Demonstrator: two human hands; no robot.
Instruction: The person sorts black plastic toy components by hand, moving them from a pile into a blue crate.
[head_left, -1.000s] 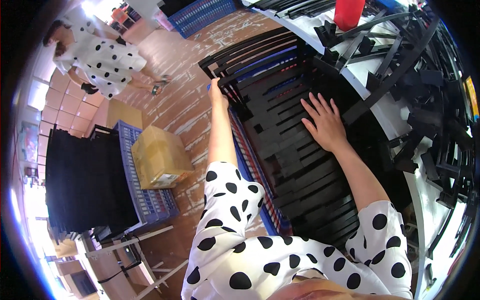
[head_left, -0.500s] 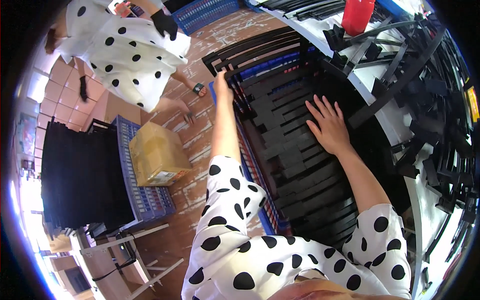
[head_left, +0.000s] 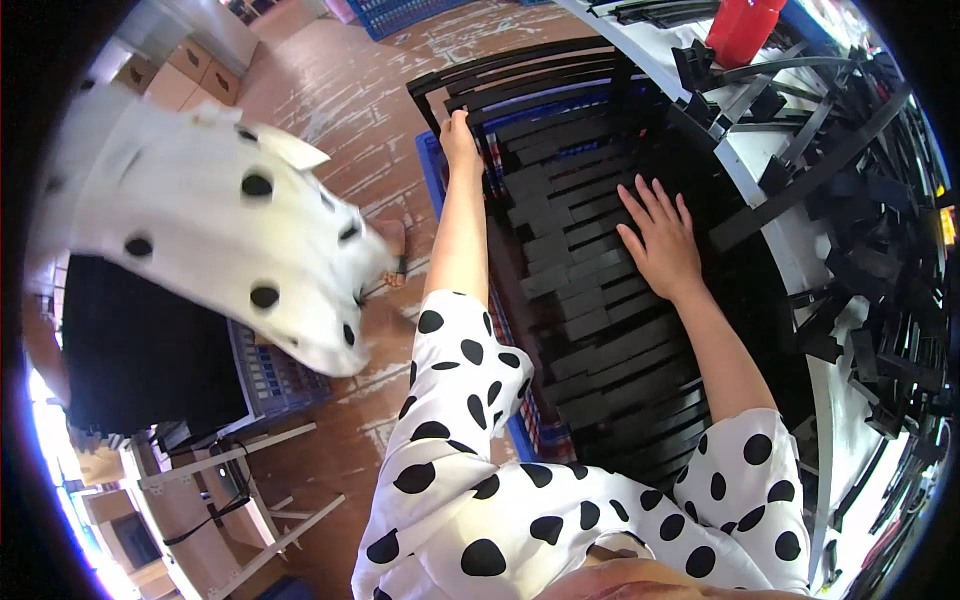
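The black strips (head_left: 570, 270) before you fill the centre of the frame, matte, narrow and straight-edged, lying side by side in uneven rows with dark gaps between them, inside a blue crate (head_left: 429, 175). More long black bars (head_left: 530, 80) run across the crate's far end at upper centre. To the right, the white table (head_left: 795, 262) edge runs close alongside, crowded with loose black pieces (head_left: 850, 230) and a red container (head_left: 745, 32). At upper left you have bare floor (head_left: 345, 120), though a co-worker in a dotted white garment (head_left: 300, 220) takes up much of that side. Your left hand (head_left: 460, 147) reaches straight out to the crate's far left corner, fingers by the bars; whether it grips them or the rim, you cannot tell. Your right hand (head_left: 665, 245) is open, palm down, fingers spread over the strips right of centre.
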